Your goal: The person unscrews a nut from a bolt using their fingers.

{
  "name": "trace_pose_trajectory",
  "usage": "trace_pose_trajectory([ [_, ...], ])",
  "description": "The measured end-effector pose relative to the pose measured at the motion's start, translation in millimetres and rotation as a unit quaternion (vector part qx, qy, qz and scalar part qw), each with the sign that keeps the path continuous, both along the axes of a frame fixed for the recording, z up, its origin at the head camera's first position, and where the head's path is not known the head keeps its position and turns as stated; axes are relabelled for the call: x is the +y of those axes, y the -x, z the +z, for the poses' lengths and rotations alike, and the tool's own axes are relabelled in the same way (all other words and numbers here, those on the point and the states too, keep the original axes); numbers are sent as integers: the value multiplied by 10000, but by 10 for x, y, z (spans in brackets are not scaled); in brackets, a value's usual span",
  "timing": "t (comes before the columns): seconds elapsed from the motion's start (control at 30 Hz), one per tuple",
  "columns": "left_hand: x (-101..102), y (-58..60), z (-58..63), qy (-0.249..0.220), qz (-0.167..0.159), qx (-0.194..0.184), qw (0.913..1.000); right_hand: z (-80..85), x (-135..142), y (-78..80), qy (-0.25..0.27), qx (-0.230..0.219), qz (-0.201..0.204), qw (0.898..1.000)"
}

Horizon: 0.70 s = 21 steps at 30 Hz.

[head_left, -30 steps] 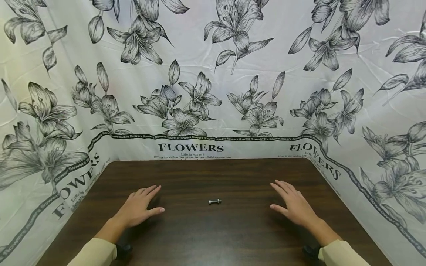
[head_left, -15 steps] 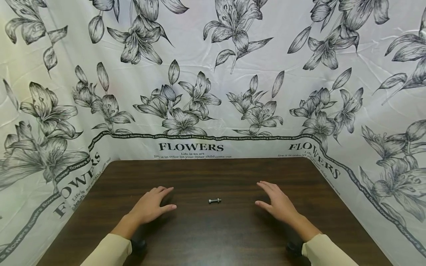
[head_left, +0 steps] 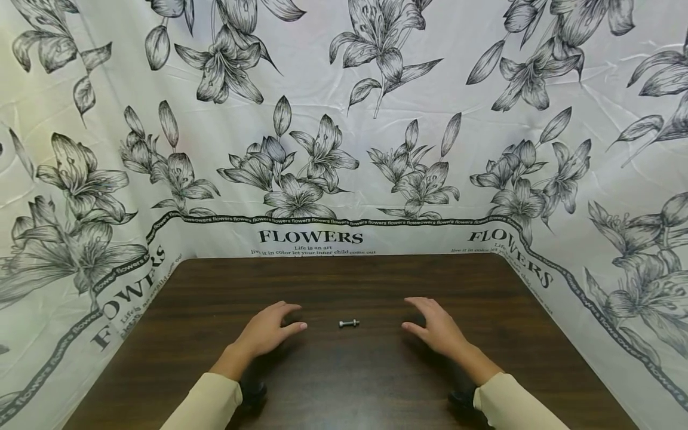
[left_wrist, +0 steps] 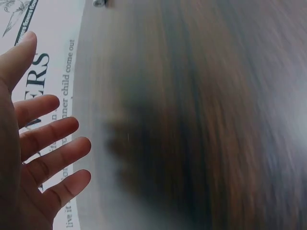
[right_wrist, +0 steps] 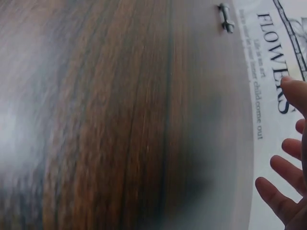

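Observation:
A small silver bolt (head_left: 349, 323) with a nut threaded near its far end lies on the dark wooden table, its head pointing left in the head view. My left hand (head_left: 267, 329) hovers to its left, fingers relaxed and thumb apart, holding nothing. On the other side my right hand (head_left: 436, 329) is held over the table with loosely bent fingers, also holding nothing. The right wrist view shows the bolt (right_wrist: 225, 18) near the top, beyond the fingers (right_wrist: 278, 191). Only an end of the bolt (left_wrist: 99, 2) peeks in at the top of the left wrist view.
The brown wood-grain table (head_left: 344, 382) has a glossy surface with rounded far corners. White cloth (head_left: 344, 161) printed with black lilies and the word FLOWERS surrounds it at the back and both sides. Dark straps show at both wrists, by cream sleeves (head_left: 206, 403).
Both hands have moved inward toward the bolt, the left hand rightward and the right hand leftward. The bolt stays in its place on the table.

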<state>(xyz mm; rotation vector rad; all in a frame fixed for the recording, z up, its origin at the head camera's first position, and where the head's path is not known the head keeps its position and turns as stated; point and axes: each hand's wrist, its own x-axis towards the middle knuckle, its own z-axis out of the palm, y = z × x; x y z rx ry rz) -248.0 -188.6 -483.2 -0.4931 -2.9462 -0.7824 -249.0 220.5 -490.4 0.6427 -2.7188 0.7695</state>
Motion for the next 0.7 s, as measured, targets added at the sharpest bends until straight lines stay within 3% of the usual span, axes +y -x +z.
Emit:
trace_pose_trajectory([
  [0.37, 252, 79, -68, -457, -136, -105, 9988, -106, -216, 22, 14, -222, 225, 9995],
  [0.7, 452, 90, -119, -968, -318, -155, 9947, -168, -431, 33, 484, -713, 246, 9960],
])
